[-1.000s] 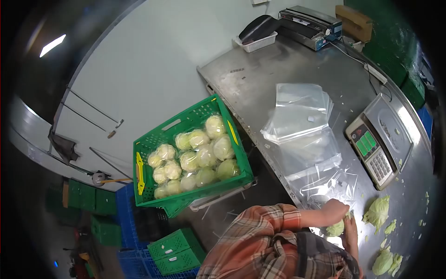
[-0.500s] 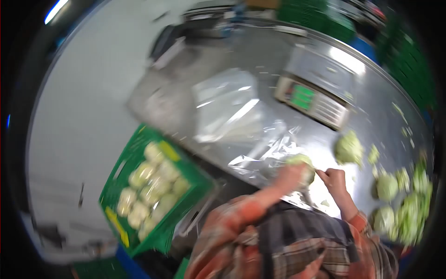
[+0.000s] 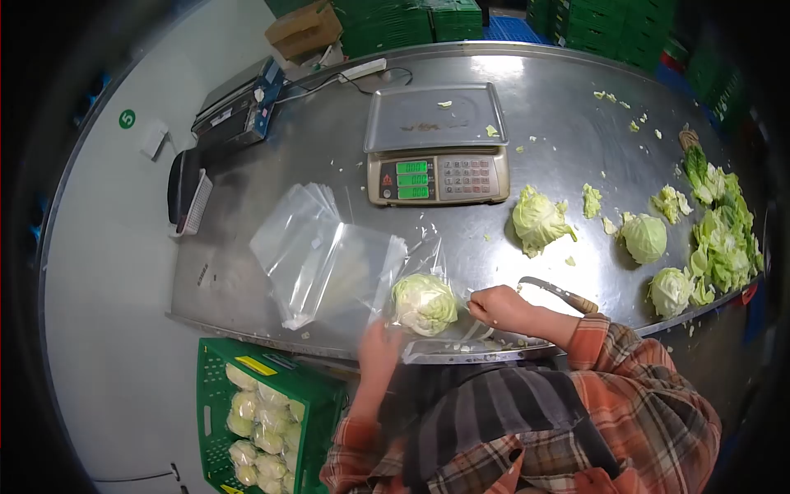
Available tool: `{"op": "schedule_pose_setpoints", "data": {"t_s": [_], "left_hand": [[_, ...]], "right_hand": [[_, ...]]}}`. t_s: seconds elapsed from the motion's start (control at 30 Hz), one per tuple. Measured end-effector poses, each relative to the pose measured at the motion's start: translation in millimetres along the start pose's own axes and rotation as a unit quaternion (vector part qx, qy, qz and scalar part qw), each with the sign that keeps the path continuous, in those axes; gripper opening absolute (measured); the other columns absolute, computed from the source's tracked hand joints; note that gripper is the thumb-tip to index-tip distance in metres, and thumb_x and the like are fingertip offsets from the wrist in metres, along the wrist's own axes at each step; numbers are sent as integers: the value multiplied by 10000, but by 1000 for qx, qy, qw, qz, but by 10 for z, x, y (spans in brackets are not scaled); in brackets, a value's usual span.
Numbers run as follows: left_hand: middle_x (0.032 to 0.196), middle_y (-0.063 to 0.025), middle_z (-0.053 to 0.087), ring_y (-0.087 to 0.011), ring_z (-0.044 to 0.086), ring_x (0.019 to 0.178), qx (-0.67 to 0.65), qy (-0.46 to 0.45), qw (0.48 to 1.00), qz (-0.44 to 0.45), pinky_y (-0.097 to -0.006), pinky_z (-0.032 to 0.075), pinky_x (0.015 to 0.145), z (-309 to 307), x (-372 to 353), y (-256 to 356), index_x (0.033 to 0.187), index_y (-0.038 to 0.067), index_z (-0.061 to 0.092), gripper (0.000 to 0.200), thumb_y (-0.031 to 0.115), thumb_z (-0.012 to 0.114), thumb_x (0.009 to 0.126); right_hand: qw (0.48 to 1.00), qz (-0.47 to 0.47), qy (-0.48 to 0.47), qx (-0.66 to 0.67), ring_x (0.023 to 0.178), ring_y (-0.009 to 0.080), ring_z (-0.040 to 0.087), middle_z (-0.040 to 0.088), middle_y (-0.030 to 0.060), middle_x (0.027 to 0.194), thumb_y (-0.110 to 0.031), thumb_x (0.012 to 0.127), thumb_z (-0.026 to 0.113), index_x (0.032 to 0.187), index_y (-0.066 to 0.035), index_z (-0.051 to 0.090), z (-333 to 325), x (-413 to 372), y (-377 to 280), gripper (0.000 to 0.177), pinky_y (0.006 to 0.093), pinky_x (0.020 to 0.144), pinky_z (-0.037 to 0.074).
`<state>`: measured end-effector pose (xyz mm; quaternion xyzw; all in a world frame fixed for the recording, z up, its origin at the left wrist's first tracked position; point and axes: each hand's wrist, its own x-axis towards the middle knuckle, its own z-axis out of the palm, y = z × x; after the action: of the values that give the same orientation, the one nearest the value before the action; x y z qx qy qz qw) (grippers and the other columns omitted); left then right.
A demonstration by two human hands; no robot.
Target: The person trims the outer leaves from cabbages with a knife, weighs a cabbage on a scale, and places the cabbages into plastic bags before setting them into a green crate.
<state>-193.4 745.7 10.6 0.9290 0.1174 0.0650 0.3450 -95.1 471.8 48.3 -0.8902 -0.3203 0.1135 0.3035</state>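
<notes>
A trimmed cabbage (image 3: 424, 305) rests on a clear plastic bag (image 3: 429, 257) near the front edge of the metal table. Close to its left side is my left hand (image 3: 380, 350), smeared by motion, so its fingers are unclear. My right hand (image 3: 499, 309) is closed just right of the cabbage, pinching the edge of the clear plastic. Behind my right wrist a curved knife (image 3: 580, 303) with a wooden handle lies on the table. A stack of flat clear bags (image 3: 317, 259) lies to the left of the cabbage.
A scale (image 3: 436, 177) stands behind the cabbage. More cabbages (image 3: 539, 221) and loose leaves (image 3: 724, 247) lie to the right. Below the table's front edge at left, a green crate (image 3: 216, 412) holds bagged cabbages. A power strip (image 3: 362, 70) and cable lie at the back.
The view has turned and shifted. My left hand has let go of the cabbage, which now sits on the plastic. The knife lies on the table, and my right hand pinches plastic.
</notes>
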Motion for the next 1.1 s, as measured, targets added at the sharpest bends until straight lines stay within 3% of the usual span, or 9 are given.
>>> {"op": "schedule_pose_setpoints", "data": {"t_s": [0.17,0.33,0.43,0.63,0.7,0.87,0.93,1.03,1.1], "left_hand": [[591,3,535,-56,453,476,-218,46,971,-89,-248,373,425,-624,319,734,962,-2,629,161,117,604,858],[649,13,584,-21,478,576,-184,-90,978,-42,-212,380,507,-752,823,1312,921,7,655,105,62,587,864],[608,37,510,-23,440,479,-225,-11,974,31,-200,358,417,-757,1159,1520,898,9,648,92,76,589,879],[694,-22,585,-90,564,605,-327,-67,940,66,-225,490,610,-892,959,1567,1154,6,536,286,69,576,877],[903,-101,636,-189,637,886,-367,-189,910,32,-322,510,815,-841,627,1252,1288,14,413,460,105,594,875],[1221,-102,562,-301,472,1203,86,-294,935,181,-446,410,964,-384,-326,306,1249,82,519,525,69,629,736],[1160,-87,606,-315,541,1110,190,-277,888,313,-420,407,959,-289,-307,119,1207,95,571,517,34,599,694],[835,-130,642,-343,605,855,297,-284,868,279,-445,461,769,-549,390,-326,806,73,649,111,72,563,735],[718,-130,597,-318,601,773,282,-60,887,361,-440,449,761,-997,860,-594,688,88,610,28,98,600,713]], "right_hand": [[913,78,9,400,603,117,617,625,53,637,-212,932,496,742,16,598,-850,-73,-367,314,274,559,481],[874,80,15,479,647,119,629,649,68,690,-178,940,499,733,8,603,-1227,-150,-477,297,260,628,497],[881,46,134,451,732,137,650,663,90,714,-203,954,485,751,10,605,-1287,-185,-474,318,266,655,506],[874,39,120,470,839,129,668,705,85,827,-202,948,505,854,-1,640,-1243,-564,-417,260,274,758,512],[901,48,88,422,851,146,668,703,106,873,-187,952,507,923,31,639,-988,-796,-360,257,274,740,522],[820,146,58,550,813,162,657,677,146,939,-159,961,487,937,65,606,-688,-1192,-304,255,264,685,545],[848,162,67,501,804,138,648,684,125,929,-168,960,489,925,57,614,-676,-1292,-300,260,262,688,540],[877,173,92,438,779,127,643,686,100,894,-171,953,496,911,41,626,-582,-1380,-397,251,266,677,532],[892,180,110,400,750,126,638,683,89,858,-170,948,501,914,30,631,-476,-1423,-479,240,271,665,523]]}}
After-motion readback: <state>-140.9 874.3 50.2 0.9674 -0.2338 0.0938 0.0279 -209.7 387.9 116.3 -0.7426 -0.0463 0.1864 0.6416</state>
